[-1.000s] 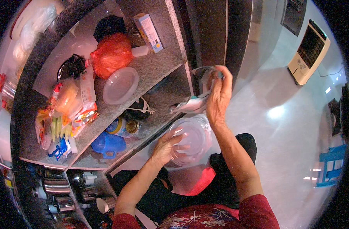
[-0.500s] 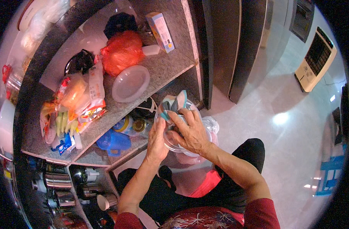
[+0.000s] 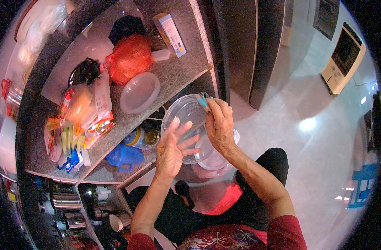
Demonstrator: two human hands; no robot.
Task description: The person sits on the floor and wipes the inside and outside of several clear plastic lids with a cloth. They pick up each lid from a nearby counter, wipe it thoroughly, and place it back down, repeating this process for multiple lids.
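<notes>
A person seen from above, seated low beside a grey stone counter, works with both bare hands in front of the chest.

The left hand (image 3: 174, 148) is open, fingers spread and slightly fanned, its palm laid against the near side of a clear round plastic lid (image 3: 186, 125). The right hand (image 3: 219, 127) is closed in a pinch on the lid's far upper rim, where a small blue-green tab or cloth (image 3: 204, 101) shows between thumb and fingers; what exactly that scrap is cannot be told. The lid stands tilted, its flat face turned toward the left palm, so it sits between the two hands, touching both. Being round, it has no long axis; its rim runs from the right hand's pinch down toward the left wrist.

Just below the right hand, close to the wrist, is a clear round tub (image 3: 213, 160) with a pale pink base, resting near the lap. The right hand is nearer to it than the left.

To the left of the left hand the counter edge (image 3: 157, 106) comes very close, with a shelf under it holding a blue cup (image 3: 124, 156) and tins. On the counter farther left lie a white plate (image 3: 139, 92), a red bag (image 3: 130, 58) and packets. To the right of the right hand lies bare, shiny floor (image 3: 311, 137), with a dark cabinet beyond the hands.
</notes>
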